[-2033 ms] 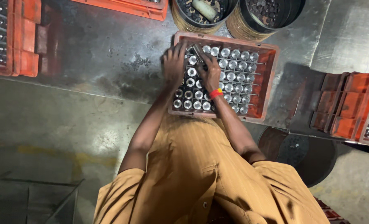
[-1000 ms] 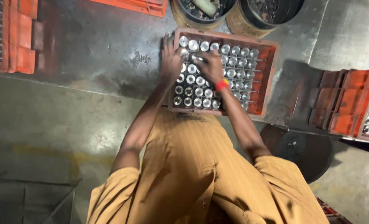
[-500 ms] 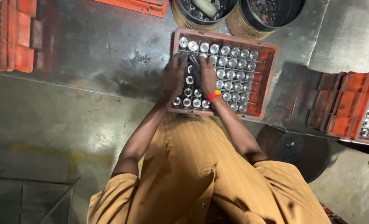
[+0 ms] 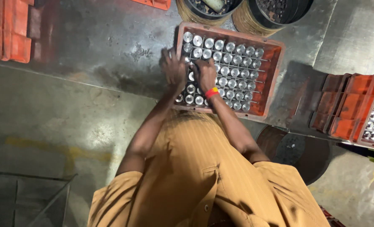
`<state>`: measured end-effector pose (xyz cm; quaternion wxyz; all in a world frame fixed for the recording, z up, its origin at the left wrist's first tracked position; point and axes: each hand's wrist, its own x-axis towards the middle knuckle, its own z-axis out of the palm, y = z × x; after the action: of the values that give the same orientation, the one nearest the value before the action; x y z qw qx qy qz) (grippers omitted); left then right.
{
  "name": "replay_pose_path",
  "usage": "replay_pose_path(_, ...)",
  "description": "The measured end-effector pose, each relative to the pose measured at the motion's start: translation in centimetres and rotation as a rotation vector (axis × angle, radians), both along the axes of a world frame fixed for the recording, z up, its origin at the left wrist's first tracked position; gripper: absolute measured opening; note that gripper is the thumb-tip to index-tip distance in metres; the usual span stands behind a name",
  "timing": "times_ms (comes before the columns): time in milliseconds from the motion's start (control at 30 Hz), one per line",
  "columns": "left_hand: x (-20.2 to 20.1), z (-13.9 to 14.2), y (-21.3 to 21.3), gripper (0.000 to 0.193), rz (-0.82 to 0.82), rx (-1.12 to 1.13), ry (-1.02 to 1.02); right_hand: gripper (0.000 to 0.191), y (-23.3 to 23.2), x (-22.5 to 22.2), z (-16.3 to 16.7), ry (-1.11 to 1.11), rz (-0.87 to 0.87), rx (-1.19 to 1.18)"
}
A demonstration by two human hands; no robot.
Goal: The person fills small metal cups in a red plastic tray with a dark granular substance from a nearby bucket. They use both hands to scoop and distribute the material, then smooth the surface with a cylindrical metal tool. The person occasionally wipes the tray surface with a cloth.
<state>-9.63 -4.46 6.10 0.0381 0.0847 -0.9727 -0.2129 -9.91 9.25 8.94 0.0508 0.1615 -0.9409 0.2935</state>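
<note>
Far-left crates [image 4: 10,29]: orange, stacked at the frame edge, well apart from both hands.
Floor [image 4: 90,50]: bare grey metal-look surface carrying all crates.
Left hand [image 4: 173,69]: lies palm-down over the left columns of the crate; 1.0 s ago it sat higher, by the top-left corner, and has since moved down the rows. Grip: fingers spread flat on the cylinder tops; whether they pinch 1 cannot be told.
Right hand [image 4: 204,75]: just beside the left, touching the neighbouring tops; red-and-yellow wristband [image 4: 212,92] visible. Grip: fingers curled downward, closure cannot be told.
Metal cylinders [image 4: 233,63]: upright in a grid, filling the crate.
Orange crate [image 4: 275,84]: on the floor, directly ahead of the person.
Change: both hands now work the middle rows.
Round bins [image 4: 275,12]: 2, behind the crate.
Right crates [image 4: 355,109]: orange, holding more cylinders.
</note>
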Motion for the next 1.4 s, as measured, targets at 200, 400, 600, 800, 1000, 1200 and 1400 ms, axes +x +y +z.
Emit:
replay_pose_path(200, 0.3, 3.2, -4.1, 0.038, -0.17, 0.243, 0.163, 0.02, 6.5, -1.3, 0.6, 0.017, -0.036, -0.39)
replay_pose_path(400, 2.0, 3.0, -3.3, 0.032, -0.002, 0.722, 0.085, 0.031, 5.0, 2.0, -2.1, -0.45, -0.283, -0.815)
replay_pose_path(600, 5.4, -0.3, -0.9, 0.056, -0.168, 0.248, 0.178, 0.043, 1.8, 4.1, -1.1, -0.195, -0.103, -0.14)
replay_pose_path(800, 7.7, -0.8, -0.4, 0.066, -0.149, 0.315, 0.151, 0.029, 1.4, 4.6, 2.2, 0.018, -0.008, -0.143)
replay_pose_path(1000, 7.5, -1.3, -0.3, 0.06, -0.057, 0.06, 0.072, 0.029, 1.0, 4.9, 1.0, 0.016, 0.07, 0.036)
replay_pose_path(1200, 5.7, -2.2, 0.6, 0.045, 0.006, -0.024, 0.043, 0.025, 1.1, 3.9, -1.2, 0.05, 0.094, 0.017)
replay_pose_path(1400, 5.9, -1.4, 0.5, 0.037, 0.046, -0.17, 0.173, 0.023, 2.0, 3.9, -1.4, 0.018, 0.104, 0.041)
